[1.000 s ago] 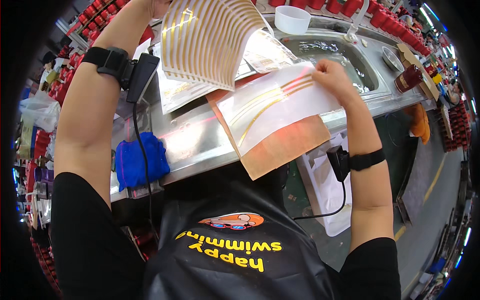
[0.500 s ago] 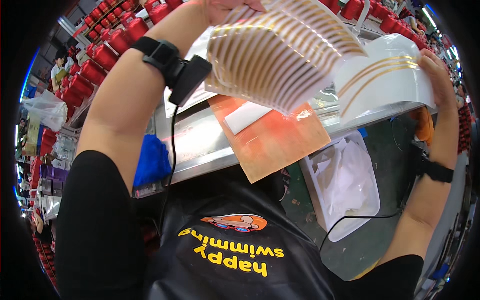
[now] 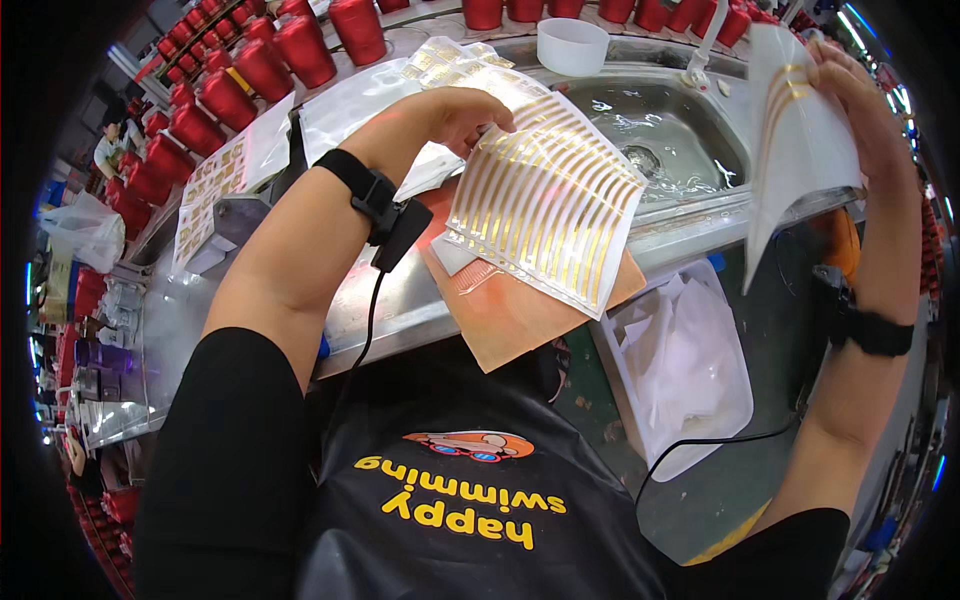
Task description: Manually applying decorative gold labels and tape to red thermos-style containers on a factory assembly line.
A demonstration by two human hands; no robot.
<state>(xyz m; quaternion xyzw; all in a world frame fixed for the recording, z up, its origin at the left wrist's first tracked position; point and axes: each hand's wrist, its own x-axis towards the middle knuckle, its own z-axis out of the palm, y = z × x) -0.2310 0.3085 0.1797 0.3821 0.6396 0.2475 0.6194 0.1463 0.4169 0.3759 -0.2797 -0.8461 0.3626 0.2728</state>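
My left hand (image 3: 468, 118) is closed on the upper left edge of a sheet of curved gold stripes (image 3: 545, 215), a transfer sheet by its look. That sheet rests over an orange-brown board (image 3: 505, 335) at the counter's front edge, and a small white piece (image 3: 452, 256) shows under its left side. Up at the right, my right hand (image 3: 858, 110) grips a bent white sheet (image 3: 805, 160) with a few gold lines, held in the air beyond the sink's right side. Its fingertips are partly blurred.
A metal sink (image 3: 715, 150) with water lies behind the striped sheet, with a faucet (image 3: 700, 65) and a white bowl (image 3: 572, 47) by it. Red containers (image 3: 303, 50) line the back. Below the counter stands a white bin (image 3: 622, 375) of white scraps. Gold-patterned sheets (image 3: 215, 190) lie left.
My left hand has brought the striped sheet down and nearer, onto the board. My right hand has lifted its white sheet slightly up and right, and the sink has come into view.
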